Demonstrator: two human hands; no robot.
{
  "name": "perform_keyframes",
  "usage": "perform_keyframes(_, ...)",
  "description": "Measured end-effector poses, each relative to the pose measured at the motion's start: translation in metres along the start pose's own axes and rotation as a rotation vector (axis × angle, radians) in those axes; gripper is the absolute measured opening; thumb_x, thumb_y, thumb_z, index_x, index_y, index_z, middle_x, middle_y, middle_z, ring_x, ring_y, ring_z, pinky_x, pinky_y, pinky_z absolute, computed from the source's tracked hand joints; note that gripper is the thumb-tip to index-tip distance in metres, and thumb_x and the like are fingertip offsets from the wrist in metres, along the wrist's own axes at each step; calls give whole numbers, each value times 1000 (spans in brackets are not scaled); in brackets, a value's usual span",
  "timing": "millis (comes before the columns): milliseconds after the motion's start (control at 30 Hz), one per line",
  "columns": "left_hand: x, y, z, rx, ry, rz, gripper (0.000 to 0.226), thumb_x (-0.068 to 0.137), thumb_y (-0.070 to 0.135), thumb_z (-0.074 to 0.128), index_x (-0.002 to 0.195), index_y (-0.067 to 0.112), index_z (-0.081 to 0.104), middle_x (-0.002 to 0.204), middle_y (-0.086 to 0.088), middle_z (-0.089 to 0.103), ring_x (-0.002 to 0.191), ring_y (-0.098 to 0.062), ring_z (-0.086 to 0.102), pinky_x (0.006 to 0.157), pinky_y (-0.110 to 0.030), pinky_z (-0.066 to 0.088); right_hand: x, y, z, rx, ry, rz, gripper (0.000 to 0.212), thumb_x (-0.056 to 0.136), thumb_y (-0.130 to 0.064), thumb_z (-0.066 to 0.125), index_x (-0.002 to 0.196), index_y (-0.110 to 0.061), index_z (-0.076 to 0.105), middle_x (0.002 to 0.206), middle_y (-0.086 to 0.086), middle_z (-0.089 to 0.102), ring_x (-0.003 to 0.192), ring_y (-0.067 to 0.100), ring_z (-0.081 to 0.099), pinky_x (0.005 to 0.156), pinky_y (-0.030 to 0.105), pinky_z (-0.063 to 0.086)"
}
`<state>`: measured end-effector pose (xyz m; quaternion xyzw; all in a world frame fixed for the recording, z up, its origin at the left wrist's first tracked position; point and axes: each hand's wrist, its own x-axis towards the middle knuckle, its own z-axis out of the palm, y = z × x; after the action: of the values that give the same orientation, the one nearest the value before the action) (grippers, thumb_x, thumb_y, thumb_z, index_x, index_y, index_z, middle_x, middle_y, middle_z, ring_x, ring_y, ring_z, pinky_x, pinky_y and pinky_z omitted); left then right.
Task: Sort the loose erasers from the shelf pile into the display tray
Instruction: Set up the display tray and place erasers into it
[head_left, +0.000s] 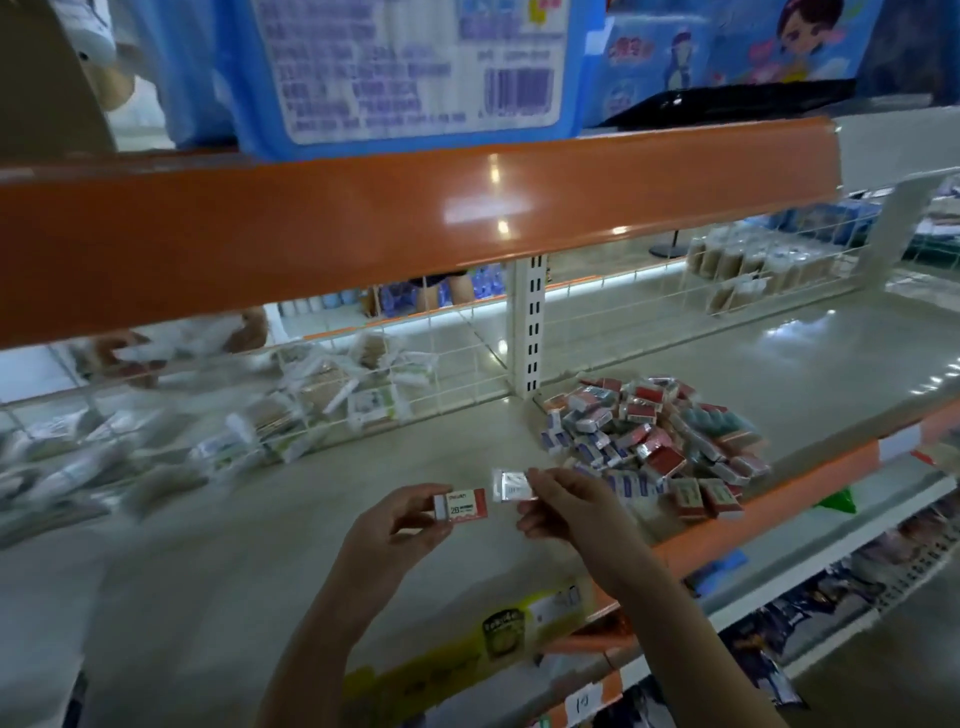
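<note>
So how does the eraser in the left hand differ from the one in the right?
The left hand holds a 2B eraser with a white and red sleeve and readable print. The right hand pinches a pale eraser in a shiny clear wrapper, its print too blurred to read. The 2B eraser lies level; the pale eraser is slightly tilted. Both are small, rectangular and held above the shelf.

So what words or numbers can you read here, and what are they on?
"2B": on the red and white eraser the left hand holds.
Brand above it: too blurred.
Clear-wrapped eraser in the right hand: unreadable.
Blue package text, barcode: blurred.
Shelf-edge labels: blurred.
</note>
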<state>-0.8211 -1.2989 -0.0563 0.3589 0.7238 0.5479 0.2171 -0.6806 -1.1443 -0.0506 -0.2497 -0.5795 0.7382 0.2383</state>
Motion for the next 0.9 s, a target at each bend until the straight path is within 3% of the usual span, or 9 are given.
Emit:
perform_keyframes(233,-25,-2,-40,6,115,-6,33,83,2,66,100,30,65,96,7,70,86,0,64,74,-17,52,5,8,46,-49,-57,70,18,90,-20,60,80,-8,69,68,4,65,60,13,61,58,24,53)
perform_keyframes(433,-55,-3,-81,16,232,-37,31,84,-3,63,104,21,61,91,10,65,71,9,59,66,-8,47,11,19,99,-110,-213,73,12,92,-15,56,89,-11,67,66,2,63,55,10,59,51,20,50)
perform_keyframes(900,-142,-37,-242,115,375,-34,40,82,1,66,100,37,61,87,25,69,81,3,61,75,-12,48,-9,38,271,-250,-495,55,9,90,-16,59,96,-10,64,71,1,68,60,11,62,50,18,45)
